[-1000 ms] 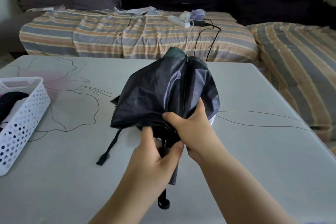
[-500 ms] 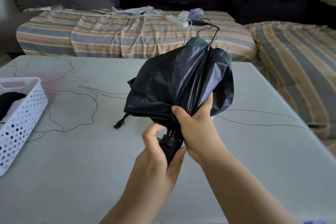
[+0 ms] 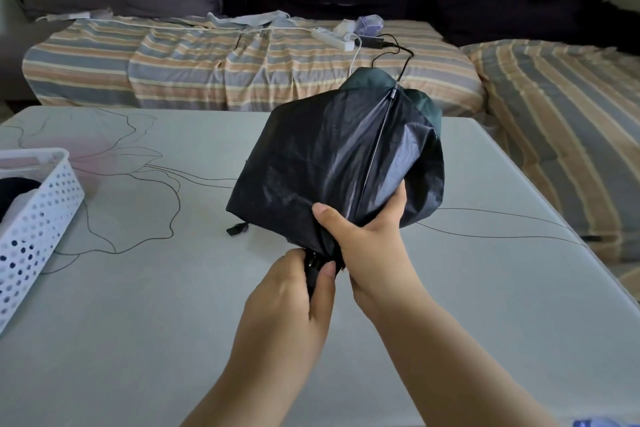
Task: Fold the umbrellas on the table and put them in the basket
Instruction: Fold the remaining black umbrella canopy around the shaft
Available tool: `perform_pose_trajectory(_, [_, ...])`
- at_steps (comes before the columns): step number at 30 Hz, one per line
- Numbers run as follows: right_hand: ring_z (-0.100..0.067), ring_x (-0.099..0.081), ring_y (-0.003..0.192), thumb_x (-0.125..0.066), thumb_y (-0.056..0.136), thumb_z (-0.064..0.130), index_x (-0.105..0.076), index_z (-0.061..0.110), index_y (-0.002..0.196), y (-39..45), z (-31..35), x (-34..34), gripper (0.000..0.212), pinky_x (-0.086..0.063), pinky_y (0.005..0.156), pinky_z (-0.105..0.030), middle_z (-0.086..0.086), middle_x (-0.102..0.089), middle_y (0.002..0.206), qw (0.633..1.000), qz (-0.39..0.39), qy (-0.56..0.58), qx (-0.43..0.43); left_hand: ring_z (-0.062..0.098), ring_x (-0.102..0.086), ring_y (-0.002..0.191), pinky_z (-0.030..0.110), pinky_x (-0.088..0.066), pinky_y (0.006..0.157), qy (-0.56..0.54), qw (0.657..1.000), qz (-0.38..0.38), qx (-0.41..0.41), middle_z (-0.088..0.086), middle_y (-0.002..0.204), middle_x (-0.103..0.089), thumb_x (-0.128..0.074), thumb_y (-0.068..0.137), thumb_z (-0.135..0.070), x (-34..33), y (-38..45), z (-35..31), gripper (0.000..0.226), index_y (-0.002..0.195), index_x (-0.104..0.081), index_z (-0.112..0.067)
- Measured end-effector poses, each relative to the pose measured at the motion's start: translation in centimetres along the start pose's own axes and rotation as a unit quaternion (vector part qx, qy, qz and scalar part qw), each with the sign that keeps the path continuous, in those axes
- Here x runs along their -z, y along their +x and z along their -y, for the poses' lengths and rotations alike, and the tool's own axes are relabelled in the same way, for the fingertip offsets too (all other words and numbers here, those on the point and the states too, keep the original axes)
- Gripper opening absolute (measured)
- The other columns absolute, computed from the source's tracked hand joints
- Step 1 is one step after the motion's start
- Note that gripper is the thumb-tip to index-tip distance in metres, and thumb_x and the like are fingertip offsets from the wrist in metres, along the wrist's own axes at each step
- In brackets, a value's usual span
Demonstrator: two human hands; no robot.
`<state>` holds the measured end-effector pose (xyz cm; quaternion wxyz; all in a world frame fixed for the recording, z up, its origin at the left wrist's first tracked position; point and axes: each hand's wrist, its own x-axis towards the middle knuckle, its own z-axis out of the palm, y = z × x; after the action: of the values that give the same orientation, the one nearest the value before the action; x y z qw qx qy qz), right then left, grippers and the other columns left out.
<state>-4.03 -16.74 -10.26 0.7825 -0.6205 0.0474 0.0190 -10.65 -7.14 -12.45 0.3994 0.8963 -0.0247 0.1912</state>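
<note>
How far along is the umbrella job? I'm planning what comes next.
Done: something dark already lies in the white basket, though what it is cannot be told. In hand: the black umbrella, collapsed but loose; the left hand grips its handle, the right hand gathers the canopy. Left: wrapping it, then basketing it.

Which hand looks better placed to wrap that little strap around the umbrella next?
Probably the left hand. It only pinches the handle end, and the strap dangles on its side. The right hand grips the bunched canopy of the umbrella, keeping it gathered.
</note>
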Motion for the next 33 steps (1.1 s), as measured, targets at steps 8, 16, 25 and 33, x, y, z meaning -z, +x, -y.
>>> perform_pose_trajectory(8, [-0.017,-0.059,0.113,-0.07,0.083,0.015,-0.01,0.051,0.143,-0.2,-0.3,-0.4,0.092,-0.054,0.093,-0.041,0.006,-0.05,0.134,1.0,-0.021,-0.01,-0.011,0.017,-0.056,0.056,0.032,-0.04,0.052,0.056,0.998,0.025,0.032,-0.003,0.062,-0.061,-0.028,0.092,-0.047,0.3,0.0,0.0,0.033,0.084,-0.049,-0.022])
perform_pose_trajectory(16, [-0.014,-0.054,0.118,-0.064,0.088,0.015,-0.002,0.057,0.141,-1.3,-0.1,-1.9,0.092,-0.052,0.096,-0.042,0.008,-0.044,0.139,1.0,-0.009,-0.014,0.022,0.015,-0.051,0.051,0.042,-0.051,0.05,-0.075,0.99,0.007,0.117,-0.004,0.068,-0.063,-0.028,0.083,-0.048,1.1,-0.3,-0.7,0.022,0.086,-0.038,-0.028])
perform_pose_trajectory(25, [-0.009,-0.049,0.125,-0.058,0.092,0.016,0.004,0.055,0.143,-2.8,0.1,-2.4,0.089,-0.042,0.107,-0.036,0.011,-0.04,0.144,1.0,-0.001,0.015,0.019,0.017,-0.05,0.037,0.01,-0.023,0.038,0.02,0.997,-0.078,-0.013,-0.009,0.049,-0.053,-0.027,0.094,-0.046,1.3,-0.2,-0.5,0.025,0.1,-0.029,-0.022])
perform_pose_trajectory(33, [-0.003,-0.043,0.129,-0.057,0.093,0.015,0.013,0.054,0.142,-3.1,0.1,-2.0,0.093,-0.038,0.11,-0.032,0.014,-0.032,0.149,0.999,0.013,-0.003,0.049,0.011,-0.038,0.032,0.008,-0.017,0.035,0.041,0.997,-0.046,-0.048,-0.012,0.045,-0.043,-0.012,0.098,-0.053,1.9,0.0,-0.8,0.033,0.095,-0.028,-0.024])
